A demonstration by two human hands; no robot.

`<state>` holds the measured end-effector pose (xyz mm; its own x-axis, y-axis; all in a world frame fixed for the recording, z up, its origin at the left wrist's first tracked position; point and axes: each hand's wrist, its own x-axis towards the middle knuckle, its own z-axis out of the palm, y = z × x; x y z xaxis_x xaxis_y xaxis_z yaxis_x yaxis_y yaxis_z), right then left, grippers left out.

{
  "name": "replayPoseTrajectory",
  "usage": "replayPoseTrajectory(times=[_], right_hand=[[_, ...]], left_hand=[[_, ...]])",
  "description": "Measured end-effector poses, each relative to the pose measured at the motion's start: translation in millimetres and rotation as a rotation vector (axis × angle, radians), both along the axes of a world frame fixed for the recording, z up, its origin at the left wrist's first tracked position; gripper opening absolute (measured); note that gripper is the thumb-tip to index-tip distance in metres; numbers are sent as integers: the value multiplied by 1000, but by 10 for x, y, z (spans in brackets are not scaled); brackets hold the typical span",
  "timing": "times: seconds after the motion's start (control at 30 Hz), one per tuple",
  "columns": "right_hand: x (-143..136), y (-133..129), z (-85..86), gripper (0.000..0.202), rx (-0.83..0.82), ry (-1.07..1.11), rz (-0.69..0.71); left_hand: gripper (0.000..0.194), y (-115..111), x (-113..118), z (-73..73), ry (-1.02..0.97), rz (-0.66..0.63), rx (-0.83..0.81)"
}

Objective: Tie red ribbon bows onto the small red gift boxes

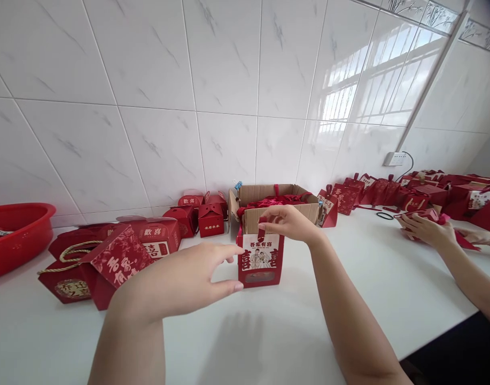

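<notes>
A red gift box with a white panel showing a printed couple stands upright on the white table. At its top, my right hand pinches the red strap. Beside the box's left edge is my left hand, its fingers and thumb spread with nothing between them. Just behind the box sits an open cardboard carton holding red ribbon-like material.
Several red boxes stand at the left, near a red basin. Small red boxes are by the carton. More red packages line the wall at right, where another person's hands hold a red item. Black scissors lie nearby.
</notes>
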<state>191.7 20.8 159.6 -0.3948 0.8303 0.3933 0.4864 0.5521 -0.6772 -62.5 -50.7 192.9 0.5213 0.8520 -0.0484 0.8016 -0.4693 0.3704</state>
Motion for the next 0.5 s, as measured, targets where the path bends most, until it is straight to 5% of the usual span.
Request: replayPoseTrajectory(times=[0.27,0.4,0.5], right_hand=[[238,5,29,27,-84,169,-421],[587,103,5,27,-26,275,-837],[880,181,-78,32,184,324,-1163]], left_hand=[[52,-282,-14,12,-12,-112,54],[53,-313,-43,-12,7,-124,65],[54,-289,-47,-29,41,-109,69]])
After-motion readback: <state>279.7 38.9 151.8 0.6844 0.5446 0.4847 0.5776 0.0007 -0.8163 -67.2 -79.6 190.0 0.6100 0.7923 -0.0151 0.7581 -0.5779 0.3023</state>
